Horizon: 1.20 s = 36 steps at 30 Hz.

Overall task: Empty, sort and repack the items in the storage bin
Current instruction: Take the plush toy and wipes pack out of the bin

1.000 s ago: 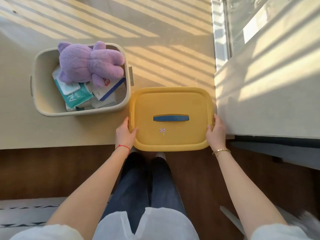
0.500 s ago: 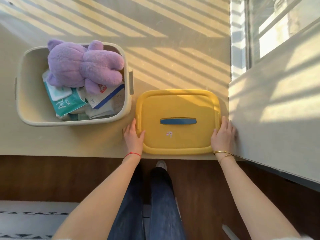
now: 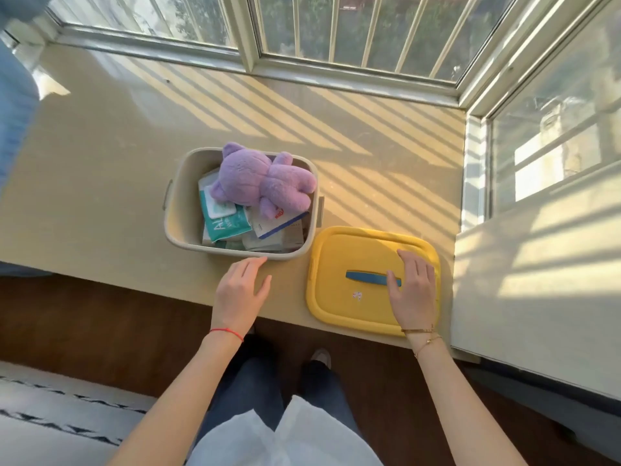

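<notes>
A beige storage bin (image 3: pixel 183 210) stands open on the window ledge. In it lie a purple plush bear (image 3: pixel 265 178), a teal wipes pack (image 3: pixel 226 223) and several white packets (image 3: pixel 275 227). Its yellow lid (image 3: pixel 339 297) with a blue handle (image 3: pixel 364 276) lies flat on the ledge to the bin's right. My left hand (image 3: pixel 240 292) hovers with relaxed fingers just in front of the bin's near rim, holding nothing. My right hand (image 3: pixel 415 290) lies over the lid's right part with fingers spread, covering the handle's right end.
The beige ledge (image 3: pixel 100 169) runs back to a barred window (image 3: pixel 336 31). A white panel (image 3: pixel 537 280) rises on the right, close to the lid. Dark wooden floor (image 3: pixel 100 331) and a patterned rug (image 3: pixel 50 408) lie below, with my legs in front of the ledge.
Both hands have let go of the lid's sides. My left hand moved left toward the bin and my right hand moved onto the lid's top. The camera tilted up, showing the window.
</notes>
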{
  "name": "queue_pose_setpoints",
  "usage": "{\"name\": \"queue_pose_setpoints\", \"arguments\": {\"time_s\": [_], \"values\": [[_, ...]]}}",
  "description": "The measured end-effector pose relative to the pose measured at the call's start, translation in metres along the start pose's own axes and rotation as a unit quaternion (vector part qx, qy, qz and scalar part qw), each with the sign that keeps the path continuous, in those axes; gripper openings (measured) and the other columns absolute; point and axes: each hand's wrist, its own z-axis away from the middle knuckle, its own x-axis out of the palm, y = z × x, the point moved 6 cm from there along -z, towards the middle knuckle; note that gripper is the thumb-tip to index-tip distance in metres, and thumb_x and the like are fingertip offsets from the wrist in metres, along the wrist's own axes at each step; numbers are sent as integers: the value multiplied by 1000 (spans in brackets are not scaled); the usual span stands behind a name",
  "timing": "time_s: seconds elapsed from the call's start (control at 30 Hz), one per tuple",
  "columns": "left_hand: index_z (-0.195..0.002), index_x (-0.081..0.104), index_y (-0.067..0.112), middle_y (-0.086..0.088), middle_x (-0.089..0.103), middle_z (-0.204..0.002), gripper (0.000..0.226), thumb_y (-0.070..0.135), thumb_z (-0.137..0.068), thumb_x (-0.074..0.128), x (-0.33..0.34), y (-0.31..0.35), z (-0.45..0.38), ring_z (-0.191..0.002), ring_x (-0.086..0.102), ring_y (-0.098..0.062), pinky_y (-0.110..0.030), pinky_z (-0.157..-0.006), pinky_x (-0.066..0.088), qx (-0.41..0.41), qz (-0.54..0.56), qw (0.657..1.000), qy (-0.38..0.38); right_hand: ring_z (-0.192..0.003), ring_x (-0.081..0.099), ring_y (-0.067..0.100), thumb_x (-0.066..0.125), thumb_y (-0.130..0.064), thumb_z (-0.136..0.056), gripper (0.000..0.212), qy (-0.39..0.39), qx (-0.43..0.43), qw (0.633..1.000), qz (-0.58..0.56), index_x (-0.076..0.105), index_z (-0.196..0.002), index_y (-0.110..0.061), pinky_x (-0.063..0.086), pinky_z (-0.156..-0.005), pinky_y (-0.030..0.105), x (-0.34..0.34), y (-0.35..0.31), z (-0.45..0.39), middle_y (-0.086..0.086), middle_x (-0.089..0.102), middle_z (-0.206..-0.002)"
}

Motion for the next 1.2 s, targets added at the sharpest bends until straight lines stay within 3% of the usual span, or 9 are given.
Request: {"name": "queue_pose_setpoints", "arguments": {"time_s": [0.23, 0.43, 0.57, 0.7, 0.83, 1.03, 1.2], "values": [[-119, 62, 16, -2, 65, -110, 39, 18, -81, 71, -86, -79, -27, -102, 61, -20, -35, -89, 49, -4, -27, 999, 37, -116, 50, 25, 60, -21, -89, 43, 15, -102, 994, -16, 53, -129, -7, 41, -103, 39, 11, -123, -39, 8, 57, -123], [-119, 62, 15, -4, 65, -109, 36, 24, -84, 62, -139, -152, -73, -101, 61, -24, -37, -87, 51, 15, -30, 999, 32, -120, 45, 25, 67, -22, -81, 56, -7, -107, 994, -24, 48, -133, -10, 36, -106, 38, 62, -216, -77, 8, 52, -130], [-119, 62, 15, -4, 66, -110, 36, 18, -83, 67, -163, -191, -100, -102, 61, -24, -38, -88, 51, 39, -22, 999, 21, -125, 43, 27, 70, -29, -75, 71, -44, -100, 993, 51, 42, -139, -15, 38, -104, 45, 106, -256, -99, 8, 46, -137], [-122, 61, 14, -4, 65, -113, 37, 18, -85, 66, -168, -221, -119, -107, 60, -21, -39, -91, 51, 48, -6, 999, -1, -134, 34, 34, 72, -31, -73, 88, -77, -77, 988, 111, 28, -148, -15, 33, -110, 51, 138, -269, -111, 13, 38, -145], [-122, 61, 15, -2, 65, -112, 36, 20, -86, 65, -161, -237, -129, -107, 59, -20, -38, -91, 50, 57, 6, 998, -14, -138, 26, 35, 66, -36, -79, 86, -73, -44, 987, 136, 22, -150, -15, 22, -115, 53, 154, -269, -119, 14, 33, -149], [-120, 61, 15, -1, 65, -110, 35, 22, -86, 61, -140, -237, -143, -105, 60, -19, -36, -92, 48, 71, 9, 997, -43, -145, 12, 29, 66, -26, -81, 86, -45, -35, 984, 169, 17, -151, -13, 13, -118, 53, 167, -264, -126, 11, 25, -155], [-119, 62, 13, -3, 66, -109, 34, 16, -85, 66, -125, -217, -156, -104, 60, -19, -33, -86, 52, 58, 47, 996, -50, -143, 23, 31, 59, -19, -81, 74, -12, -25, 985, 172, 28, -148, -12, 14, -117, 53, 169, -263, -135, 10, 35, -150]]}}
